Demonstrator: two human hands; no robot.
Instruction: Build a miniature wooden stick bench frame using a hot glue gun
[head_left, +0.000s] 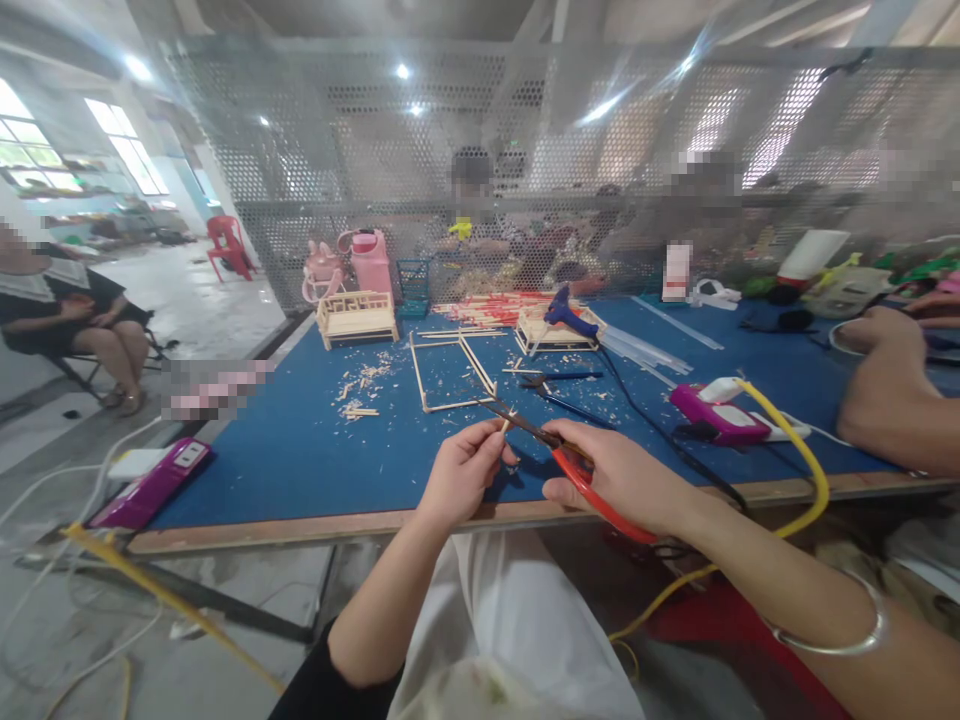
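Note:
My left hand point(463, 470) pinches a short thin wooden stick point(507, 424) over the front edge of the blue table point(300, 450). My right hand point(619, 475) grips red-handled scissors point(570, 462); their dark blades reach left and meet the stick at its tip. Just beyond the hands a rectangular frame of glued sticks point(454, 370) lies flat on the blue surface. A silver bangle point(847, 625) sits on my right forearm.
Wood chips point(360, 385), a small wooden bed model point(357, 318), a second model with a blue glue gun point(566, 315), dark pliers point(555, 380) and purple power strips point(720, 412) lie on the table. Another person's hand point(889, 385) rests at right. A person sits far left.

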